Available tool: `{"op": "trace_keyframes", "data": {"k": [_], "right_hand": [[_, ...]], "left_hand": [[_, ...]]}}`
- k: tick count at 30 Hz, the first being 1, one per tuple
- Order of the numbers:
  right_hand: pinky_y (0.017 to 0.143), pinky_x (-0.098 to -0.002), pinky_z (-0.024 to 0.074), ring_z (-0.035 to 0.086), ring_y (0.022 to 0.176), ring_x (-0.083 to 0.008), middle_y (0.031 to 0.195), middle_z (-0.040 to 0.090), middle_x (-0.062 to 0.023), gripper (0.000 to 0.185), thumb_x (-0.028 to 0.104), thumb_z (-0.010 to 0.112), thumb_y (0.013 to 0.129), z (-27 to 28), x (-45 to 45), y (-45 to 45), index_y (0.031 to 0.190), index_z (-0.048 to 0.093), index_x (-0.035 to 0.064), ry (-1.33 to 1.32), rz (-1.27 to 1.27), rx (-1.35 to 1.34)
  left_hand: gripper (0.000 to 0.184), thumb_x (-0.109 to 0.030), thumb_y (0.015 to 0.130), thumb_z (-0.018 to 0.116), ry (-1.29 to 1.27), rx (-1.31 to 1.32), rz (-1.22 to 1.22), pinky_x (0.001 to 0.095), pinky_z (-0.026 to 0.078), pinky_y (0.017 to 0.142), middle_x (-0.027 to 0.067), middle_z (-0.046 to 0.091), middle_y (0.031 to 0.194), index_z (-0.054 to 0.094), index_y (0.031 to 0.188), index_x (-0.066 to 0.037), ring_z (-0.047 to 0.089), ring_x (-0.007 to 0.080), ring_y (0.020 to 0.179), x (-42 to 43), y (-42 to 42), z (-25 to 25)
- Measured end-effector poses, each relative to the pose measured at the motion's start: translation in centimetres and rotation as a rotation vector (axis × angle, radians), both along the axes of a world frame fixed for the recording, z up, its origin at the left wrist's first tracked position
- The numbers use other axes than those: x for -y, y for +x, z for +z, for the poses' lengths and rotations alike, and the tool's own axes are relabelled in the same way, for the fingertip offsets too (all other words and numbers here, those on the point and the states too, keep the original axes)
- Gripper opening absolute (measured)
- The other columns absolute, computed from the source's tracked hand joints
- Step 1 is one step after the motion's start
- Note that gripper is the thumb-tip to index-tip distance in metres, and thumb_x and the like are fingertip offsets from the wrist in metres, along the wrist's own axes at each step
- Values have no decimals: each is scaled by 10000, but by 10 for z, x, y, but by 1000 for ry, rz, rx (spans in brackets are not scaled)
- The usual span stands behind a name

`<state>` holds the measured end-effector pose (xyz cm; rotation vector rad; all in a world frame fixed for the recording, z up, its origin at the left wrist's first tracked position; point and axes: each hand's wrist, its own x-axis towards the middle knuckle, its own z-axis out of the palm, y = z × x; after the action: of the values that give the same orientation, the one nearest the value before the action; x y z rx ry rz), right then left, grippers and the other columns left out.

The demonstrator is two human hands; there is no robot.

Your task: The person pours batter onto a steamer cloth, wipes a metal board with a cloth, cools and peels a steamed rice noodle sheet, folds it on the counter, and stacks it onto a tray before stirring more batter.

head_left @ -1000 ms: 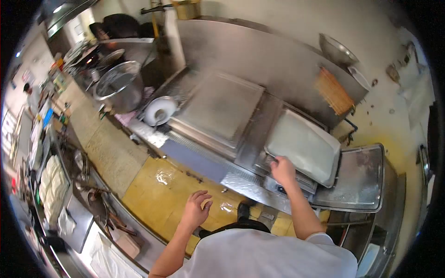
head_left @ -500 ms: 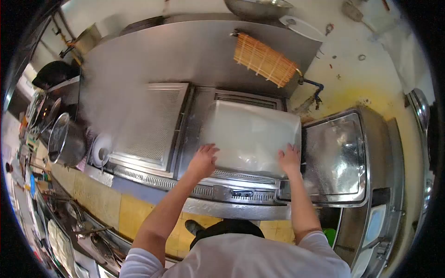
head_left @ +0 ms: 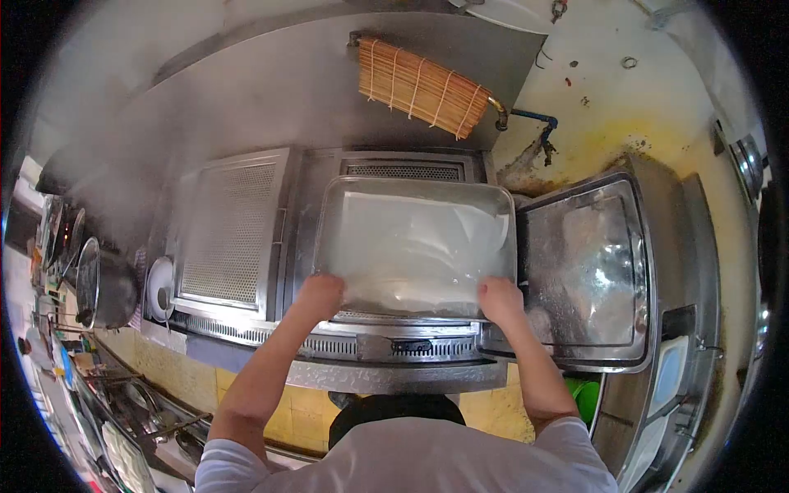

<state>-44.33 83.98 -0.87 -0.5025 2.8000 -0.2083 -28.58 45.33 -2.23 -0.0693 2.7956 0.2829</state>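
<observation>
In front of me a shallow metal tray (head_left: pixel 419 310) lies over the steamer, with a smooth whitish layer (head_left: pixel 411 242) inside it. My left hand (head_left: pixel 321 297) has its fingers closed around the tray's near left corner. At the near right corner, my right hand (head_left: pixel 500 300) grips the rim in the same way. Fingertips of both hands are hidden under or behind the rim. Beyond the tray's far edge shows a strip of perforated grate (head_left: pixel 403 170) in the steamer top.
Left of the tray sits another perforated steamer panel (head_left: pixel 230 230), with steam about it. To the right a wet metal tray (head_left: pixel 583 279) rests on a metal unit. A bamboo mat (head_left: pixel 421 86) hangs on a pipe behind. A pot (head_left: pixel 107 283) and a white dish (head_left: pixel 160 287) stand at left.
Both hands were spread open at the tray's edges and have closed on its near corners. The tray's rim now shows clearly all round. The view has shifted a little.
</observation>
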Motion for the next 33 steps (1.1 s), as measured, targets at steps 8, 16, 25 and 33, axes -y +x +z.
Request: {"op": "trace_keyframes", "data": {"k": [8,16,25,33], "right_hand": [[881,-530,558,693,928,-425,981,695,-218,234,223,608,960,8,48,-97,1005,709,16,-331,151,-364],[933,-543,535,681,1037,-451,1077,706,-271,227,132,609,874,-47,78,-175,1016,740,13,-9,342,58],[882,-518,542,718,990,-378,968,748,-186,182,151,665,840,11,30,-136,947,761,39,198,277,-326],[834,-401,554,731,908,-319,1003,767,-178,167,99,675,890,117,-37,-110,1014,758,24,-617,122,-251]], "left_hand": [[251,-209,936,664,145,-416,41,476,486,1054,165,718,1169,726,1160,-117,620,377,1207,-3,-123,7],[279,-239,987,589,-168,-155,-14,551,405,1134,145,648,1350,715,1198,-106,560,317,1335,-7,-223,-23],[249,-302,992,626,-172,-258,-21,537,409,1106,118,710,1097,761,1088,-116,623,311,1203,26,-174,-9],[170,-166,964,697,459,-599,311,439,513,925,143,748,1041,767,1024,-24,693,295,1036,45,-83,98]]}}
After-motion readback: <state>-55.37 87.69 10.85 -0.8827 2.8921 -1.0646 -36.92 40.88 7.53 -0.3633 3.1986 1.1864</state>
